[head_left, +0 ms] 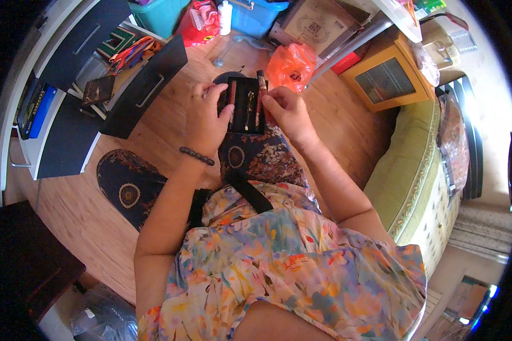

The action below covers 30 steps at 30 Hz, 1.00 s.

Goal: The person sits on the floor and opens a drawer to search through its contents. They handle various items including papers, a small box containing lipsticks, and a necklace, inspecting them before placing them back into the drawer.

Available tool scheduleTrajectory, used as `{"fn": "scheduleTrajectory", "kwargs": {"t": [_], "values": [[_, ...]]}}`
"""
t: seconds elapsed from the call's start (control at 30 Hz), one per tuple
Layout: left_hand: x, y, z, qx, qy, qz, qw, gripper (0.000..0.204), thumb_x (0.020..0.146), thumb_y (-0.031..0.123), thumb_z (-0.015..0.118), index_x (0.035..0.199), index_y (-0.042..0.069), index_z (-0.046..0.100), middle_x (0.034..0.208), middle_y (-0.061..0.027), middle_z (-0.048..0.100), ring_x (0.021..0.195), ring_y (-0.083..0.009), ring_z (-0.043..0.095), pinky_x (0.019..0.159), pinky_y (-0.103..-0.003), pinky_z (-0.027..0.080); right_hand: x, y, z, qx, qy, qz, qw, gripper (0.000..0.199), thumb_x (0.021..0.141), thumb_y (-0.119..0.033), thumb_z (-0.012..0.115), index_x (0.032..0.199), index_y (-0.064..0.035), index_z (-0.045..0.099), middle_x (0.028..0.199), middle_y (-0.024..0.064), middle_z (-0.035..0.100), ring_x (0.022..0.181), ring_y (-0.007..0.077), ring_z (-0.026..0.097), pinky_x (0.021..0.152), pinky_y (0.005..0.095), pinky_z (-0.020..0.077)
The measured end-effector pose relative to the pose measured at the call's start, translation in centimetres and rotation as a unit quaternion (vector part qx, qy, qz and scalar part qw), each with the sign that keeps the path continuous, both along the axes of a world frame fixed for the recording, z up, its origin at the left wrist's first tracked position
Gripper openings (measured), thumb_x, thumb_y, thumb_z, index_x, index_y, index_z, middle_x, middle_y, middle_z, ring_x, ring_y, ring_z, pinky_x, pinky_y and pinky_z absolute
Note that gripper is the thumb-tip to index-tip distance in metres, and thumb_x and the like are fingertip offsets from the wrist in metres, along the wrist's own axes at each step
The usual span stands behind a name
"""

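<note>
A small black open case (243, 122) rests over my lap, above my patterned trouser leg. My left hand (207, 111) grips its left edge, thumb on the near side, with a beaded bracelet on the wrist. Inside the case lie several slender items, among them a thin gold-coloured tool (248, 108) and a reddish strip along the left side. My right hand (287, 111) is closed at the case's right edge, thumb and fingers pinching a slender reddish-brown tube (261, 82) with a dark end. The tube's top sticks out past the case's far edge; the fingers partly hide its middle.
An open drawer (145, 88) with papers and cords juts out at the left. On the wooden floor ahead are an orange plastic bag (292, 65), a white bottle (225, 18), a blue bin (253, 17) and a cardboard box (316, 28). A green-covered bed (401, 165) stands right.
</note>
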<state>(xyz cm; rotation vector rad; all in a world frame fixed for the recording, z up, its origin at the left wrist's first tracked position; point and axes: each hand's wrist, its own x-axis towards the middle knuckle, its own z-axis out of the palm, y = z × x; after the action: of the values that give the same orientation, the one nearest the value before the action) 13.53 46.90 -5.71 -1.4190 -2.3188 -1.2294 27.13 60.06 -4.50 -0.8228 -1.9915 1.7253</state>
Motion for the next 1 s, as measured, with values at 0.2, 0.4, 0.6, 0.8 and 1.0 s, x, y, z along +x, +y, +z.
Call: {"fn": "scheduleTrajectory", "kwargs": {"t": [0.2,0.4,0.6,0.8,1.0], "values": [[-0.4,0.6,-3.6,0.029,-0.318,-0.048,0.946,0.041,0.074,0.003,0.067,0.113,0.003,0.054,0.099,-0.0139,0.060,0.071,-0.0195,0.060,0.066,-0.030,0.050,-1.9,-2.2,0.5,0.286,-0.029,-0.051,0.957,0.028,0.077,-0.015,0.063,0.098,0.0018,0.055,0.064,0.0174,0.059,0.056,0.0333,0.060,0.055,0.0419,0.0488],[-0.2,0.7,-3.5,0.052,-0.349,-0.058,0.934,0.040,0.075,0.002,0.067,0.113,0.002,0.053,0.092,-0.0119,0.062,0.071,-0.0171,0.060,0.063,-0.028,0.050,-3.6,-3.9,0.1,0.444,-0.109,-0.022,0.889,0.024,0.080,-0.018,0.059,0.096,-0.0013,0.051,0.061,0.0162,0.059,0.055,0.0345,0.061,0.051,0.0419,0.0489],[-0.2,0.5,-3.9,0.046,-0.330,-0.053,0.941,0.039,0.076,0.003,0.066,0.112,0.002,0.053,0.090,-0.0112,0.063,0.070,-0.0164,0.061,0.064,-0.028,0.050,-3.5,-3.9,-1.2,0.495,-0.123,0.006,0.860,0.021,0.081,-0.017,0.059,0.095,-0.0025,0.053,0.069,0.0157,0.059,0.060,0.0344,0.060,0.053,0.0420,0.0489],[-0.6,0.3,-4.8,0.049,-0.390,-0.064,0.917,0.041,0.076,0.005,0.067,0.114,0.003,0.052,0.088,-0.0108,0.064,0.071,-0.0159,0.061,0.065,-0.028,0.050,-0.8,-4.1,0.1,0.500,-0.058,0.037,0.863,0.026,0.078,-0.018,0.063,0.098,-0.0038,0.058,0.091,0.0119,0.055,0.075,0.0308,0.059,0.063,0.0415,0.0489],[-0.7,0.4,-4.3,0.031,-0.395,-0.064,0.916,0.043,0.076,0.006,0.068,0.116,0.003,0.052,0.087,-0.0103,0.063,0.071,-0.0150,0.061,0.065,-0.028,0.051,-0.1,-3.9,0.0,0.593,-0.073,0.057,0.800,0.032,0.071,-0.019,0.069,0.097,-0.0034,0.061,0.094,0.0083,0.052,0.091,0.0264,0.053,0.073,0.0363,0.0430]]}}
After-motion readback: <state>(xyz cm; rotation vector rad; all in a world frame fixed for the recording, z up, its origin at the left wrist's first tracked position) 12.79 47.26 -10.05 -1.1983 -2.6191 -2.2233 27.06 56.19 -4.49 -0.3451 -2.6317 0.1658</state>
